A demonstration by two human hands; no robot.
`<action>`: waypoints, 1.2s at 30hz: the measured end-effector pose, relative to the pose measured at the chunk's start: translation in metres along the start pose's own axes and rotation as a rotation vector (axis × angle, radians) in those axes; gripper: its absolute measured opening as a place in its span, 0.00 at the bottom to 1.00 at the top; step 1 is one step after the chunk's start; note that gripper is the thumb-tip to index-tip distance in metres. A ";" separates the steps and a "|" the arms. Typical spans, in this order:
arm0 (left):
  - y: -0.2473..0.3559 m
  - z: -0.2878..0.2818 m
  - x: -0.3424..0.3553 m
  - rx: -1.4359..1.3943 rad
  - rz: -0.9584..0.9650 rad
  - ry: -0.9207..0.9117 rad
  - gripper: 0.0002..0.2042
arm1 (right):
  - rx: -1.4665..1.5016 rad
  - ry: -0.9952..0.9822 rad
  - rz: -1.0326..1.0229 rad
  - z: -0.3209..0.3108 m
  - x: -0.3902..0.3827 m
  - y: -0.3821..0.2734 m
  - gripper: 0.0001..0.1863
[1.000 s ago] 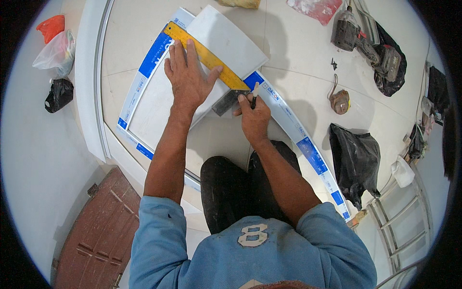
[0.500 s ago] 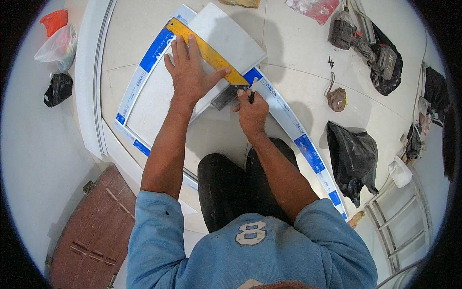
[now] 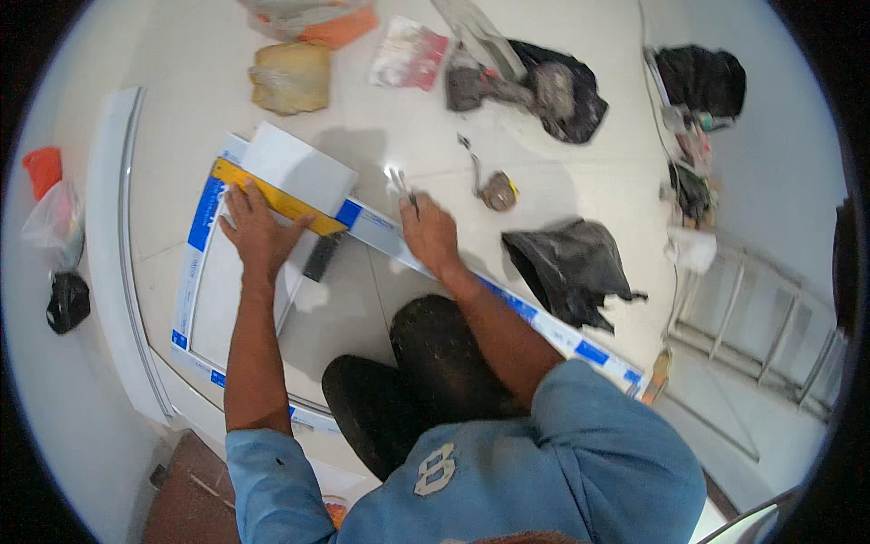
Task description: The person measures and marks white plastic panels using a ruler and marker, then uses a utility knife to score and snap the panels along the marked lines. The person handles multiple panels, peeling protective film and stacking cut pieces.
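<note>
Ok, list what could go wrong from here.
The yellow-bladed square could slide on the white panel, as only the left grip steadies it. The right grip, holding a blurred pen-like tool, might knock the blue-and-white strip close by. The black plastic bag beside the right forearm could snag it.

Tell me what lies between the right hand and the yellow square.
A blue-and-white strip spans the stretch from the right hand to the end of the yellow square; the head view shows it.
</note>
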State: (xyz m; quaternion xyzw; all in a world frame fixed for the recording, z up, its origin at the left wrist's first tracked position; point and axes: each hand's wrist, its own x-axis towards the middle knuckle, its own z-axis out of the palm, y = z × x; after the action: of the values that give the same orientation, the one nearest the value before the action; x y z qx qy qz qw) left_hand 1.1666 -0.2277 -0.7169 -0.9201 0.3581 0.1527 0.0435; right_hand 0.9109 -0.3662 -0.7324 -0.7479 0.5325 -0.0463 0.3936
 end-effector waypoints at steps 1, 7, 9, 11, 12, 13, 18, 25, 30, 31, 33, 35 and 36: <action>-0.002 0.002 0.001 0.009 -0.010 -0.009 0.68 | -0.164 0.043 -0.067 -0.012 0.007 0.015 0.17; -0.005 0.009 0.009 0.055 0.018 -0.046 0.68 | -0.388 0.026 -0.001 -0.035 0.018 0.066 0.15; -0.005 0.008 0.010 0.119 0.011 -0.056 0.68 | -0.447 0.070 -0.026 -0.039 0.011 0.060 0.16; -0.008 0.011 0.012 0.090 0.023 -0.041 0.68 | -0.413 0.053 -0.078 -0.049 -0.002 0.049 0.18; -0.010 0.014 0.014 0.100 0.017 -0.046 0.68 | -0.400 0.014 -0.131 -0.058 -0.015 0.045 0.18; -0.015 0.019 0.015 0.125 0.015 -0.045 0.68 | -0.390 -0.027 -0.174 -0.066 -0.032 0.041 0.18; -0.035 0.059 0.037 0.085 0.007 -0.134 0.72 | -0.190 -0.398 -0.433 -0.120 -0.144 0.060 0.19; -0.005 0.047 0.009 -0.045 -0.034 0.054 0.72 | -0.257 -0.472 -0.248 -0.173 -0.198 0.099 0.14; 0.005 0.012 -0.001 -0.048 -0.077 0.068 0.71 | -0.152 -0.437 -0.316 -0.180 -0.170 0.088 0.13; 0.004 0.009 -0.004 -0.032 -0.095 0.058 0.71 | -0.172 -0.465 -0.325 -0.182 -0.162 0.083 0.13; 0.006 0.005 -0.003 -0.033 -0.074 0.042 0.70 | -0.140 -0.471 -0.366 -0.188 -0.150 0.071 0.13; 0.005 0.004 -0.005 -0.080 -0.079 0.080 0.71 | -0.205 -0.435 -0.356 -0.193 -0.144 0.059 0.13; 0.004 0.004 -0.005 -0.131 -0.074 0.076 0.70 | -0.228 -0.435 -0.375 -0.195 -0.141 0.051 0.13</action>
State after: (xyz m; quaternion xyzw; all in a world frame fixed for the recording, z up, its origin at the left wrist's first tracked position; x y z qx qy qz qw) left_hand 1.1595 -0.2269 -0.7187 -0.9388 0.3142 0.1392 -0.0250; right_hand 0.7162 -0.3601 -0.5817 -0.8650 0.2901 0.1030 0.3962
